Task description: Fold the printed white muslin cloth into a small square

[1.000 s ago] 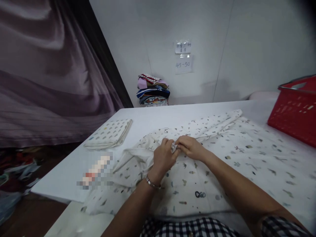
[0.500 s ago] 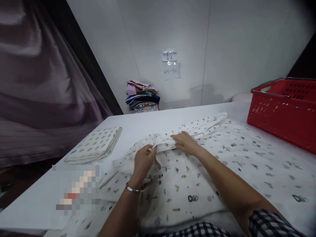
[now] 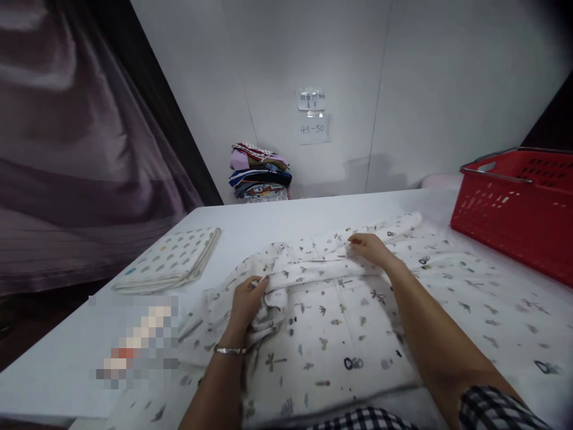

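Note:
A thin white cloth [image 3: 326,322] printed with small plants and animals spreads over the table in front of me, its near edge close to my body. My left hand [image 3: 248,300], with a metal bracelet at the wrist, pinches a bunched fold of this cloth. Further right, my right hand [image 3: 369,248] grips the upper part of the same fold, thumb and fingers pressed together. Between both hands the fold runs as a loose band. Wrinkled cloth is heaped beside and under my left hand.
A folded spotted cloth [image 3: 172,257] lies at the left of the white table [image 3: 308,218]. A pixelated patch covers something below it. At the right stands a red basket [image 3: 514,215]. A stack of folded fabrics [image 3: 259,173] sits by the wall, near a paper sign [image 3: 313,129].
My right hand has moved right along the cloth, and my left hand slightly left and down. The fold between them is now wider and more stretched out.

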`<state>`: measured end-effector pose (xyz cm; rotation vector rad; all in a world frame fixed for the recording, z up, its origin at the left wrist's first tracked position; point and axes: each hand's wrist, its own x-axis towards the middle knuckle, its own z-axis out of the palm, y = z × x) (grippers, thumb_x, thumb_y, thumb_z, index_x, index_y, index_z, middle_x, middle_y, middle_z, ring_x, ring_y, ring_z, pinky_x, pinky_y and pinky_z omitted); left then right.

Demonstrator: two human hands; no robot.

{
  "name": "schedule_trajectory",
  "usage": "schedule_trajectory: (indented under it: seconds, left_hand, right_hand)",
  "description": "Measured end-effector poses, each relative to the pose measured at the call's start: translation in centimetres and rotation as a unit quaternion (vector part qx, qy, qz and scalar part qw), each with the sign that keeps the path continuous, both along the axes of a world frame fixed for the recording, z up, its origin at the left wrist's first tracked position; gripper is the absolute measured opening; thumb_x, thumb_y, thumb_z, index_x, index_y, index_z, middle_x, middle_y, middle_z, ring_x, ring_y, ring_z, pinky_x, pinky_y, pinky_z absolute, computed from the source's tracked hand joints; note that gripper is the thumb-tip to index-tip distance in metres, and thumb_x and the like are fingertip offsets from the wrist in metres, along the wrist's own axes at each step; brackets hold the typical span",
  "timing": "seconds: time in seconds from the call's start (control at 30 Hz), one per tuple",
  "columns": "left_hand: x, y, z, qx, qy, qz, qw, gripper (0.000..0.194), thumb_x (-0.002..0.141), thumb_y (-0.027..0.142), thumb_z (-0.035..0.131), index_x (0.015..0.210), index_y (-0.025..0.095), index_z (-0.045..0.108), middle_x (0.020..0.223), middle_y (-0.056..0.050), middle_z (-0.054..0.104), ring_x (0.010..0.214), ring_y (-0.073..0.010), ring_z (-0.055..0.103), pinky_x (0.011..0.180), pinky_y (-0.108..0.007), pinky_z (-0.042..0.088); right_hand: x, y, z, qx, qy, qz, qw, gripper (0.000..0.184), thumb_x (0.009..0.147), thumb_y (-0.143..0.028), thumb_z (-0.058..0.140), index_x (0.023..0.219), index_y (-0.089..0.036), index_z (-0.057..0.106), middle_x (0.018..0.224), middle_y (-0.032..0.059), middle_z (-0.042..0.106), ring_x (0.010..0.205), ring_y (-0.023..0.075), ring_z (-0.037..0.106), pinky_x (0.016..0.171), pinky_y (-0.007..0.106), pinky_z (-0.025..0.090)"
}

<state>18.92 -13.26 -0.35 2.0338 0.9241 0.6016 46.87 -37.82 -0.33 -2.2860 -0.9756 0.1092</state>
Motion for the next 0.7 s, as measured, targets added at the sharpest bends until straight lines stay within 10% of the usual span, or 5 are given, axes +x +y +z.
schedule_trajectory:
  seconds: [0.5, 0.7]
  left_hand:
    - [-0.4, 0.4, -0.9, -0.023, -0.055, -0.042, 0.997, 0.033, 0.069, 0.049, 0.058, 0.067, 0.016, 0.063, 0.051, 0.005, 0.039, 0.048, -0.0083, 0.033, 0.045, -0.018, 0.027]
    - [-0.6, 0.3, -1.1, -0.014, -0.068, -0.057, 0.996, 0.033, 0.071, 0.048, 0.058, 0.070, 0.016, 0.063, 0.051, 0.005, 0.037, 0.047, -0.0077, 0.030, 0.044, -0.018, 0.024]
  right_hand:
    - [-0.5, -1.6, -0.1, -0.170, -0.049, -0.058, 0.983, 0.029, 0.075, -0.025, 0.058, 0.102, -0.021, 0.069, 0.089, 0.0066, 0.070, 0.086, 0.0217, 0.061, 0.072, 0.027, 0.043]
    - [2.4, 1.4, 2.3, -0.126, -0.072, -0.082, 0.986, 0.030, 0.085, -0.024, 0.047, 0.106, -0.017, 0.066, 0.099, 0.0136, 0.068, 0.098, 0.0260, 0.060, 0.082, 0.034, 0.043]
